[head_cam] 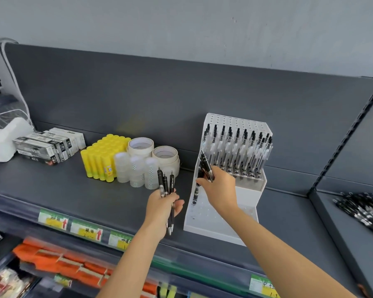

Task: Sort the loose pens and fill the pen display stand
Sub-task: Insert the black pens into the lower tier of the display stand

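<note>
Left grip [164, 203] clutches a bundle of black click pens [165, 184]; right grip [220, 188] pinches another black pen [207, 166] against the white plastic display stand [222, 226] (yellow glue sticks [99, 160] and cream tape rolls [140, 146] stand left).

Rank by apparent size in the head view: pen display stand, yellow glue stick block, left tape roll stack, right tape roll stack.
1. pen display stand
2. yellow glue stick block
3. left tape roll stack and right tape roll stack: they look alike, so no ranking between them.
</note>
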Action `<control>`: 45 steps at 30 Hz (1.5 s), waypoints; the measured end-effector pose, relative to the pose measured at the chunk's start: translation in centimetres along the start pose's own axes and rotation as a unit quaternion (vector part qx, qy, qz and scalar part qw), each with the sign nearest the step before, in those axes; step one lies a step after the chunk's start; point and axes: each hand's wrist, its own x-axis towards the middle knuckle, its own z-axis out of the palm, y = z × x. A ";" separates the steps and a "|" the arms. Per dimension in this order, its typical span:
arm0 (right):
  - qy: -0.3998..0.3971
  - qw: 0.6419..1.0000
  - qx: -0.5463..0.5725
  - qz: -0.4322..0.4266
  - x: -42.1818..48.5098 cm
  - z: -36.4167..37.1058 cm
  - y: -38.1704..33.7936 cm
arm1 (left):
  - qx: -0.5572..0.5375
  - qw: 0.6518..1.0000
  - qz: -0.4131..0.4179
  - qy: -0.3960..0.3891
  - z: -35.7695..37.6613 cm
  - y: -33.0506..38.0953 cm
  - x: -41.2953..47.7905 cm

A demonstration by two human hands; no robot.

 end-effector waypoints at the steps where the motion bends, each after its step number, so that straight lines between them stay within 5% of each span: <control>1: 0.001 1.000 -0.005 0.001 0.0 0.1 0.0 | -0.004 1.000 -0.001 -0.004 -0.1 0.0 0.1; 8: 0.019 1.000 0.005 0.004 -0.4 0.6 0.2 | 0.010 1.000 -0.005 -0.014 -0.1 -0.5 0.2; 17: 0.057 0.950 0.260 0.162 -2.1 -1.3 0.0 | 0.038 0.998 0.018 -0.039 0.2 -0.6 -0.1; 27: -0.013 0.979 0.144 0.144 -0.9 -2.4 0.8 | 0.030 0.999 0.023 -0.035 0.8 -0.6 -0.1; 37: -0.009 0.999 -0.045 -0.027 -0.2 -1.5 1.0 | 0.043 0.998 0.014 -0.036 1.0 -1.0 0.6; 45: -0.017 0.998 -0.056 0.005 0.0 0.0 1.7 | 0.082 0.996 0.016 -0.022 0.4 -1.4 0.7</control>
